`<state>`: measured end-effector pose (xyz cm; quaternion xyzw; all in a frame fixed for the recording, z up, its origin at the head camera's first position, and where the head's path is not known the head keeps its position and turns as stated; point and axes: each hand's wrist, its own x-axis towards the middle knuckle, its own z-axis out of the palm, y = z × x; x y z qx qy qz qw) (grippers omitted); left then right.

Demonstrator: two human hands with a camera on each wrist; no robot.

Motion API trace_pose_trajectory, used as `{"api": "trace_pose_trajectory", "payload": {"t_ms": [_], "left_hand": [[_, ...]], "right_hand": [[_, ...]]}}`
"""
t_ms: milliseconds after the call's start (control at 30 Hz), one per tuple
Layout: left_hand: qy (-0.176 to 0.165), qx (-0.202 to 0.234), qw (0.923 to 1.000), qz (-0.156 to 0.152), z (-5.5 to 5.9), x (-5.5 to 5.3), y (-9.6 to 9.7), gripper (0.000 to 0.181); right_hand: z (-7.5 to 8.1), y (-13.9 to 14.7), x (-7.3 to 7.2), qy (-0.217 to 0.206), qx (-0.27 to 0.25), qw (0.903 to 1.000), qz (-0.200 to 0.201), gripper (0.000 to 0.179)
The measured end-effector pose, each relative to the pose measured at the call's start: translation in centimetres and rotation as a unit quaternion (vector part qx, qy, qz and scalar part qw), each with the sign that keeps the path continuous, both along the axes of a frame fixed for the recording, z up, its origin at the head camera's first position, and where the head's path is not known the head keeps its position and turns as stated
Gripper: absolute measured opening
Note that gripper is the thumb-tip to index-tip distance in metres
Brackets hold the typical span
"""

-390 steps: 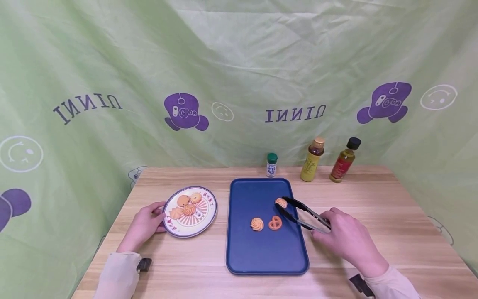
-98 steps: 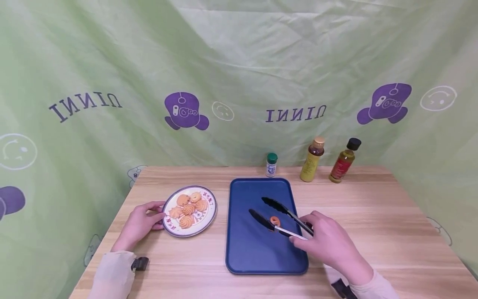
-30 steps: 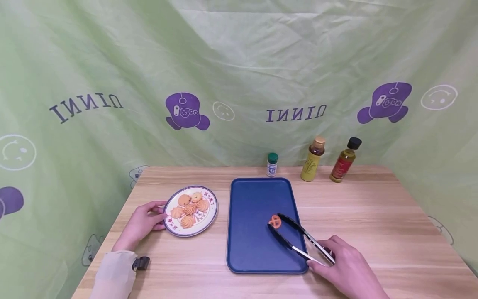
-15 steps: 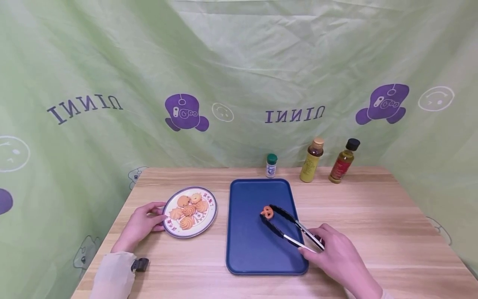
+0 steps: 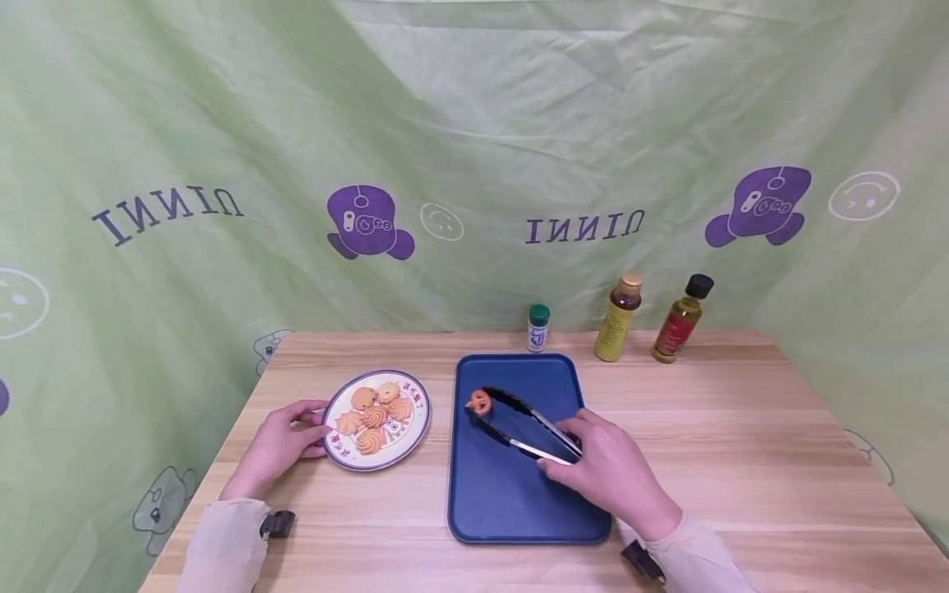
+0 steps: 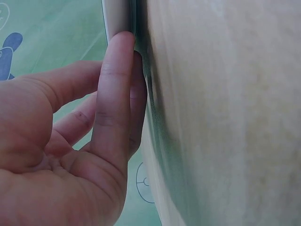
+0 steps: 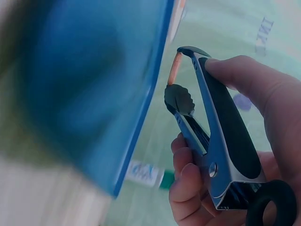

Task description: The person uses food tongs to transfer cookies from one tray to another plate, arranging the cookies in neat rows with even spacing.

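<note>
My right hand (image 5: 611,469) grips a pair of black-tipped metal tongs (image 5: 544,451) over the blue tray (image 5: 519,511). Between the tong tips a small pretzel-shaped biscuit (image 5: 480,402) is pinched, above the tray's left side. In the right wrist view the pretzel biscuit (image 7: 175,69) shows edge-on, clear of the tray's surface. My left hand (image 5: 278,445) holds the left rim of a round white plate (image 5: 404,445) with its fingertips. On the plate lie several cookies (image 5: 374,416), swirled and round. The left wrist view shows fingers (image 6: 115,94) against the plate's edge (image 6: 118,19).
Behind the tray stands a green-capped shaker (image 5: 538,328). A yellow-labelled bottle (image 5: 617,321) and a red-labelled bottle (image 5: 680,323) stand farther right. A strip of wooden table (image 5: 437,486) separates plate and tray. A green printed curtain (image 5: 474,148) hangs behind.
Earlier, two swirl cookies went from the tray to the plate. The tongs then took hold of the pretzel biscuit, and my right hand has lifted it leftward. My left hand stays at the plate.
</note>
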<state>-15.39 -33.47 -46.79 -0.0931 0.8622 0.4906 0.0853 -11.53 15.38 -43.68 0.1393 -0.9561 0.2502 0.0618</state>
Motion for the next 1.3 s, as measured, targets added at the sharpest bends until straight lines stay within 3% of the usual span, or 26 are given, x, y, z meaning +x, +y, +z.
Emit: {"api": "trace_pose_trajectory", "payload": {"t_ms": [167,500,800,1300], "left_hand": [[-0.004,-0.002,1.0,0.001,-0.2,0.0,0.1,0.057],[0.002,-0.008,0.9999,-0.006,0.2,-0.4,0.1,0.058],[-0.002,-0.006,1.0,-0.005,0.2,-0.4,0.0,0.057],[-0.003,-0.002,1.0,0.0,0.1,-0.1,0.0,0.058]], "right_hand": [[0.4,-3.2,-0.5,-0.011,0.006,0.9992,0.037,0.05],[0.4,-8.5,-0.6,0.008,0.005,0.9936,0.113,0.048],[0.5,-10.3,-1.0,0.013,0.026,0.992,0.123,0.048],[0.5,-10.4,-0.8,0.006,0.043,0.9917,0.121,0.049]]}}
